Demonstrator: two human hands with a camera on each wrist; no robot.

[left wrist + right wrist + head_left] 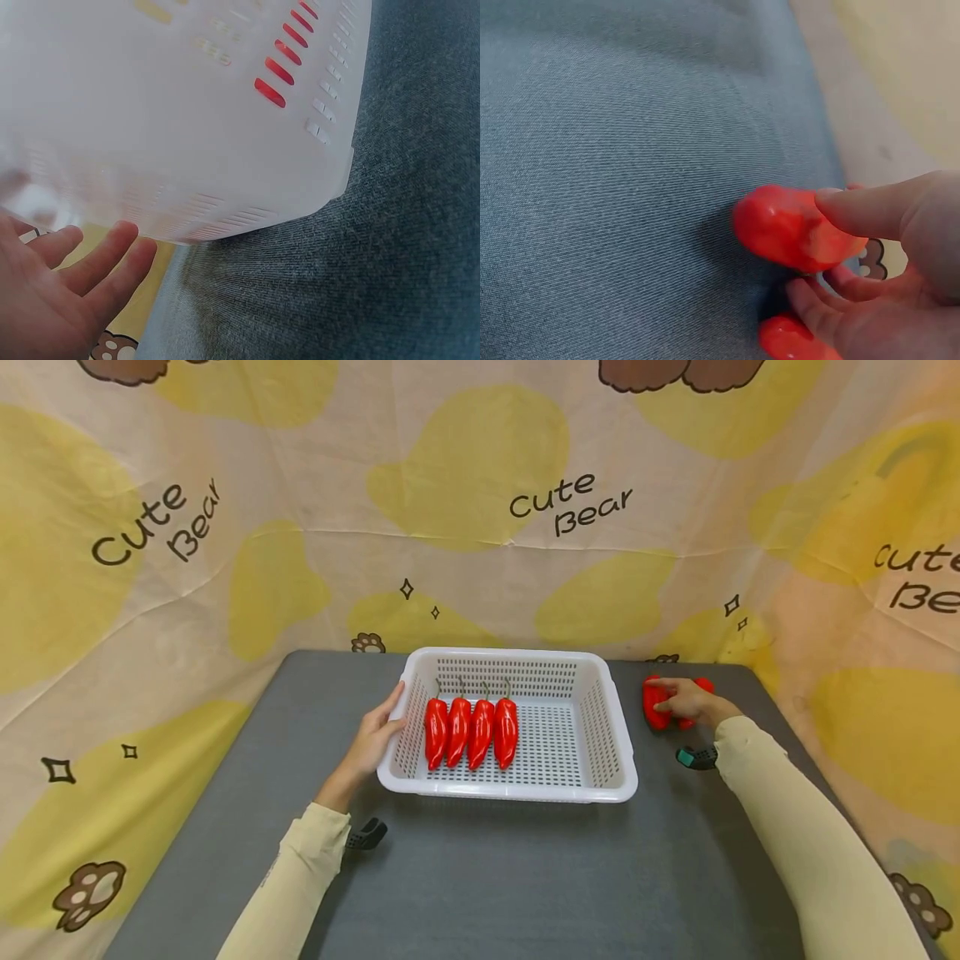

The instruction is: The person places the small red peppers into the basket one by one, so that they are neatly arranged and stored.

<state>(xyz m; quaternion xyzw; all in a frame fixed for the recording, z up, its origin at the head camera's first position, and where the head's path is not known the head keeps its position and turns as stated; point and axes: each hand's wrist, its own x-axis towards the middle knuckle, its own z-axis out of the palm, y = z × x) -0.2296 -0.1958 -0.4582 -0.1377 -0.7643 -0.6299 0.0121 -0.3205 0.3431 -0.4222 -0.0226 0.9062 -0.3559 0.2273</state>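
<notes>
A white plastic basket [506, 793] with slotted walls stands on the grey table. Several shiny red chili peppers [457, 731] lie side by side in its left half, green stems toward the back. My left hand [372, 735] is at the basket's left side, thumb by the rim; in the left wrist view its fingers [112, 262] reach loosely toward the wall. Right of the basket, my right hand [688, 700] pinches a red pepper [776, 229] between thumb and fingers. A second red pepper [795, 341] lies close beside it, partly covered by the fingers.
A patterned cloth [465, 468] with bears and lettering hangs behind and along both sides of the table [510, 877]. Dark wrist-camera mounts [367, 835] show under both wrists.
</notes>
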